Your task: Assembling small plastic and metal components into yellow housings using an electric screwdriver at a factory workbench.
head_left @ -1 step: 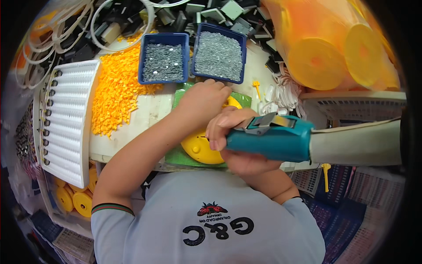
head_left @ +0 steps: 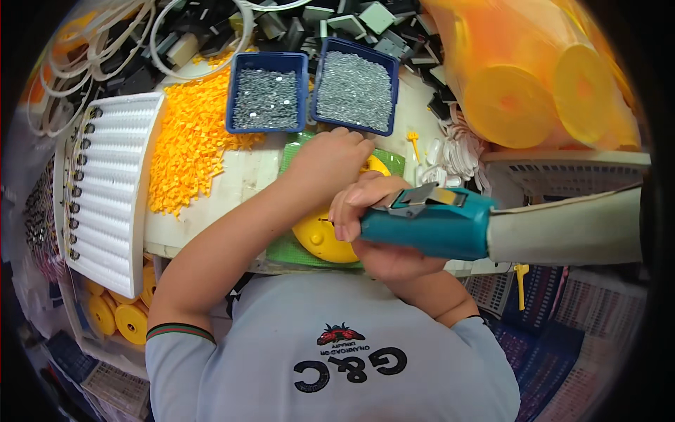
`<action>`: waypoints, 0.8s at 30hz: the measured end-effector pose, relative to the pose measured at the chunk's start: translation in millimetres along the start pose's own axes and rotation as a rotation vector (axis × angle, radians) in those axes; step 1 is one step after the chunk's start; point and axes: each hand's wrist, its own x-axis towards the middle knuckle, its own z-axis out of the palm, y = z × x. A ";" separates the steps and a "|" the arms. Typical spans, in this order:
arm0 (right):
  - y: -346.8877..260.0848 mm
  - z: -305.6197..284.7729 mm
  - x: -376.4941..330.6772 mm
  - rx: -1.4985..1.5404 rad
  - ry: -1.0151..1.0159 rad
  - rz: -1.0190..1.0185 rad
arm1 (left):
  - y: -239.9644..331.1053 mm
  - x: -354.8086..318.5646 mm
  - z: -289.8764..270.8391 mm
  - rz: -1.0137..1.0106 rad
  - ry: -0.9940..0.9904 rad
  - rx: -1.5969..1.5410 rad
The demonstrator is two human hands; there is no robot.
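Observation:
A yellow round plastic casing (head_left: 316,239) lies on a green mat (head_left: 285,250) in front of me. My left hand (head_left: 330,160) bends over the casing's far left part, fingers curled and pressed down on it; their tips are hidden. In my right hand (head_left: 373,211) is a teal powered screwdriver (head_left: 425,228), with my fingers wrapped round its front end near a metal lever. The tool lies almost level, its back end toward the right. My hand hides its tip, so I cannot tell whether it touches the casing.
Two blue trays (head_left: 266,130) (head_left: 351,126) of small metal screws stand beyond my hands. Left are a heap of small yellow parts (head_left: 186,155) and a white ribbed tray (head_left: 112,190). White cables (head_left: 457,158), a white basket (head_left: 569,158) and bagged yellow discs (head_left: 506,105) are right.
The whole view has shifted very slightly, so the trays sit a little further right in it. Both hands keep their grip and place over the casing.

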 end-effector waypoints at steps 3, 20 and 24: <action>15.4 3.0 -2.2 -0.141 0.000 0.035 | -0.8 1.3 4.5 -0.030 -0.024 -0.003; 3.2 0.5 14.7 -0.052 -0.041 -0.174 | -0.6 -26.2 -4.5 -0.121 0.245 -0.245; -9.4 -15.2 33.1 -0.095 0.032 -0.260 | 0.3 -93.7 -21.4 -0.290 0.334 -0.176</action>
